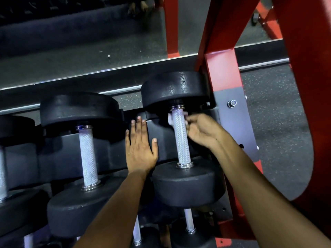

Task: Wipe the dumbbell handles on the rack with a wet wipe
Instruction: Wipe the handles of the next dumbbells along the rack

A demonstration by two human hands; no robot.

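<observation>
Black dumbbells with knurled silver handles lie on the top shelf of the rack [114, 151]. My right hand [200, 132] pinches a white wet wipe [171, 120] at the upper end of the rightmost dumbbell's handle [180, 138]; the wipe shows behind and on both sides of the bar. My left hand [140, 144] rests flat, fingers straight, on the black rack saddle between this dumbbell and the middle dumbbell's handle [87, 158]. A third handle [2, 176] is cut off at the left edge.
A red steel rack upright [223, 72] stands just right of the rightmost dumbbell, with a grey bolted plate [232, 113]. More dumbbell handles [189, 222] sit on a lower shelf. A mirror [89, 42] runs behind the rack. Speckled black floor [277, 122] lies to the right.
</observation>
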